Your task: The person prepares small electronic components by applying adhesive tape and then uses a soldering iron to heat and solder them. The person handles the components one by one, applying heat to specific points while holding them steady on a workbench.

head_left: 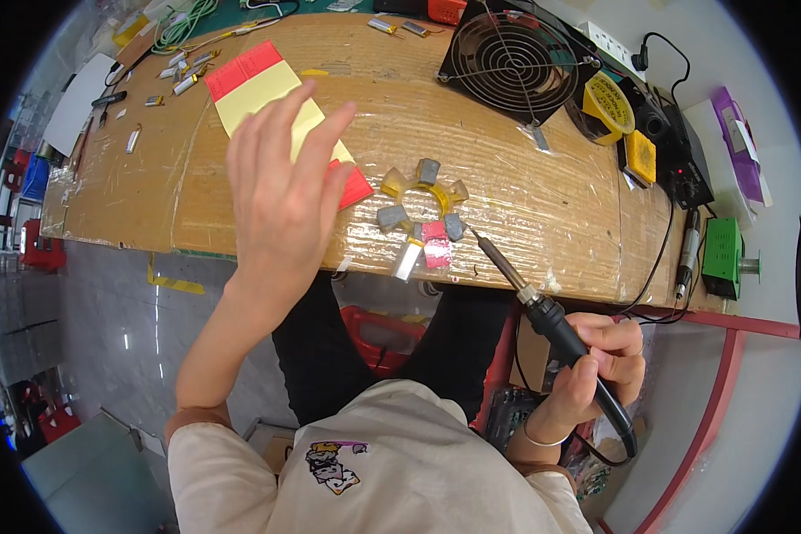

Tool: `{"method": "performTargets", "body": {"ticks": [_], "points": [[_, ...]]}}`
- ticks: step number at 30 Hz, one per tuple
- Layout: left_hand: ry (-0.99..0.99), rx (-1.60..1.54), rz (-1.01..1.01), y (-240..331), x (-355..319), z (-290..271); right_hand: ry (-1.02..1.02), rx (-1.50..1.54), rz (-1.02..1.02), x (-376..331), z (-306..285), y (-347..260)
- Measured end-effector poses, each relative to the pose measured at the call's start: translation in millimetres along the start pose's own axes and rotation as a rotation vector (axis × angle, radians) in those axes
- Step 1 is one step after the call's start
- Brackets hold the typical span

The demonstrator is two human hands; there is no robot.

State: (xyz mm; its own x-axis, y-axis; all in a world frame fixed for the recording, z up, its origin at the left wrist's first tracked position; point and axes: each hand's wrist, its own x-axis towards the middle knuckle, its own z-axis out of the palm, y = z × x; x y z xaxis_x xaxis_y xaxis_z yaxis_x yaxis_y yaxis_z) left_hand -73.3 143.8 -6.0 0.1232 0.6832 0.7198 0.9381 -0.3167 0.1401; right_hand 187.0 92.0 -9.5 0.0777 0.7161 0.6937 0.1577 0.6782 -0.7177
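Note:
My right hand (607, 356) is closed around the black handle of a soldering iron (552, 322), whose tip points up and left over the table edge. Just left of that tip sits a yellow ring (442, 194) with several grey and tan blocks (428, 170) around it. A small silver battery cell (408, 259) leans at the ring's near side, beside a pink piece (437, 253). My left hand (280, 191), slightly blurred, hovers open with fingers spread above a pad of yellow and red paper (256, 87). Nothing shows in its fingers.
Several small battery cells (185, 84) lie at the far left of the wooden table (356, 116). A black fan (516, 62) stands at the back right, near a yellow spool (607, 109), a yellow sponge (639, 158) and a green device (723, 258). Cables run along the right side.

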Motion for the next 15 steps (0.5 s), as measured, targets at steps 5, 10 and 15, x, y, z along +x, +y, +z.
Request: {"method": "performTargets", "body": {"ticks": [5,10,15], "points": [[-0.205,-0.360,-0.005,26,-26,-8,-0.020,-0.038,-0.013,0,-4,3],[-0.209,-0.359,-0.104,39,-40,9,-0.029,-0.036,-0.038,2,-5,5],[-0.253,-0.429,-0.158,36,-39,14,-0.115,-0.025,-0.063,9,-1,5]]}}
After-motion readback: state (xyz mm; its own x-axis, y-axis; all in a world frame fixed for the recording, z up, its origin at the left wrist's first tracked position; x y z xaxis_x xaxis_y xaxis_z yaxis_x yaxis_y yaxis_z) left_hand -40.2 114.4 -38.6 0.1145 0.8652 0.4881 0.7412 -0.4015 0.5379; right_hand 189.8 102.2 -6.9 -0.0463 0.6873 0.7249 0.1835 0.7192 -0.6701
